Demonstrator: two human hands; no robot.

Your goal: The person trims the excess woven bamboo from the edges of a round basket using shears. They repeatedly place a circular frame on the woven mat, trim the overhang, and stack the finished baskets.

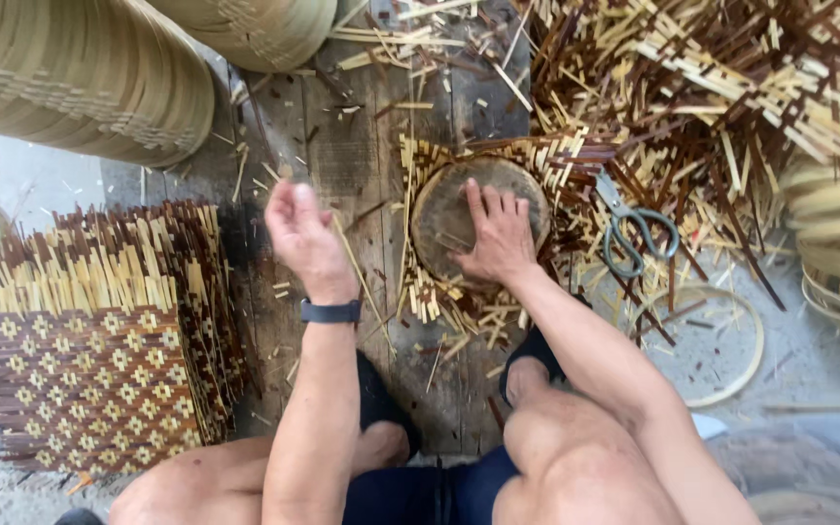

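A round wooden block is seen lying on a square of woven bamboo strips, at the middle of dark, weathered floorboards. The block is pressed from above by the right hand, its fingers spread flat across the right half of the wood and nothing gripped. The left hand is held in the air just left of the block, palm turned up and fingers loosely curled, with nothing seen in it; a dark band is worn at its wrist. The loose ends of the woven strips are shown fanning out around the block's rim. Grey-handled scissors are laid just right of the block, among cut slivers. A deep heap of pale and dark bamboo strips is piled beyond them, at upper right. A thin bamboo hoop is seen on the floor below the scissors. A stack of finished patterned mats is set at the left, well apart from the block. Stacked woven baskets are seen at upper left. Bare knees and dark sandals are caught at the lower edge.
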